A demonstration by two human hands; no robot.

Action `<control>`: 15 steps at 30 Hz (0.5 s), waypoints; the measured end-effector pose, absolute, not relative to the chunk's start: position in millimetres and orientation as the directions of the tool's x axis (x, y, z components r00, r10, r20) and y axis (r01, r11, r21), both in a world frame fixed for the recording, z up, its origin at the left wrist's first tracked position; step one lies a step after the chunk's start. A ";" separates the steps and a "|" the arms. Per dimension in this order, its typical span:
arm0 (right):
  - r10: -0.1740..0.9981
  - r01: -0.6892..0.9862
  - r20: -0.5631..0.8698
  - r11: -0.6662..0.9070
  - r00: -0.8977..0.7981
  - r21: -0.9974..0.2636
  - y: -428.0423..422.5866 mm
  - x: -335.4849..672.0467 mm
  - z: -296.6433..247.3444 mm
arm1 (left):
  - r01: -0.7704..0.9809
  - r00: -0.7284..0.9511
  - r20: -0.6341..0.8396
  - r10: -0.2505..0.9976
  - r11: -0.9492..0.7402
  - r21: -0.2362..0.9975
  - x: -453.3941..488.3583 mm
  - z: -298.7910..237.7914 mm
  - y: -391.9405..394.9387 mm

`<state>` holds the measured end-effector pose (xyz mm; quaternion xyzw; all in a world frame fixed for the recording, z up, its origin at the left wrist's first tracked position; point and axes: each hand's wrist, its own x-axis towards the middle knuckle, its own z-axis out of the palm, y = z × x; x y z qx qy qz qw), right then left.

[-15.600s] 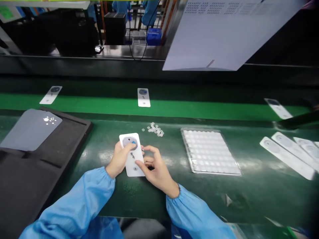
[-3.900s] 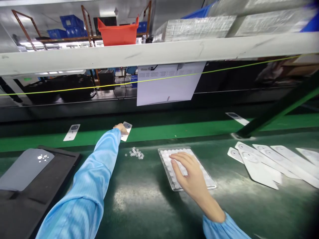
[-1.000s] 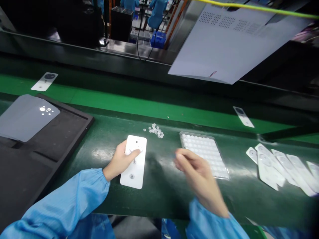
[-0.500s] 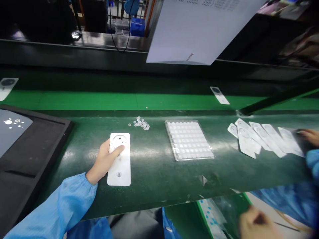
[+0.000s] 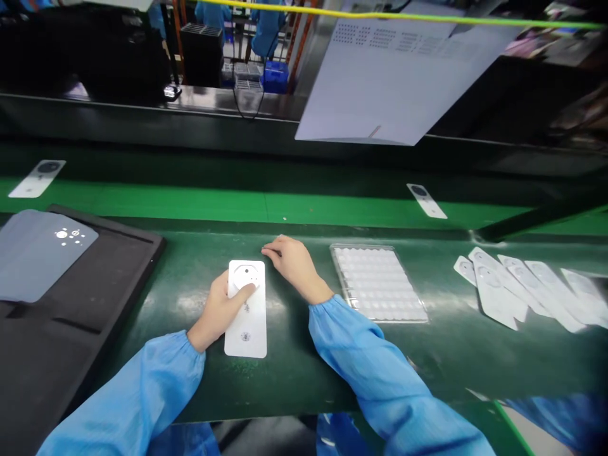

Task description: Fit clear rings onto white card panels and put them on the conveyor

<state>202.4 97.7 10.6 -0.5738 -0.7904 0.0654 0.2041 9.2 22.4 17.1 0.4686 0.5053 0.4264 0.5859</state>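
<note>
A white oblong panel [image 5: 247, 316] with a round recess at its far end lies flat on the dark green bench. My left hand [image 5: 219, 310] holds it by its left edge, thumb pressed on the recess. My right hand [image 5: 294, 263] rests just right of the panel's far end, fingers curled and pinched over the spot where a heap of small clear rings lay; the rings are hidden under it. A clear blister tray [image 5: 377, 283] of tiny parts sits to the right of that hand.
A black foam tray [image 5: 95, 285] with a grey sheet [image 5: 38, 253] fills the left. Several white panels [image 5: 517, 288] are fanned out at the right. The green conveyor belt [image 5: 213, 202] behind carries single panels [image 5: 426, 200]. A white sheet [image 5: 394, 82] hangs above.
My right hand has come back from low at the right and now sits over the ring heap beside the panel. The left hand has kept its hold on the panel.
</note>
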 end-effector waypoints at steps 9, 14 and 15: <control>0.854 0.816 0.208 0.518 -0.476 -0.258 75.2 213.5 8.5 | -0.087 0.041 -0.177 0.983 0.180 0.980 2.9 12.1 30.0; 0.676 0.613 0.325 0.737 -0.662 -0.285 -20.9 218.9 6.8 | -0.119 -0.025 -0.164 0.986 0.160 0.980 -1.4 9.8 37.9; 0.669 0.592 0.339 0.743 -0.662 -0.311 -44.1 219.5 6.8 | -0.119 -0.036 -0.162 0.986 0.156 0.980 -1.7 8.9 39.0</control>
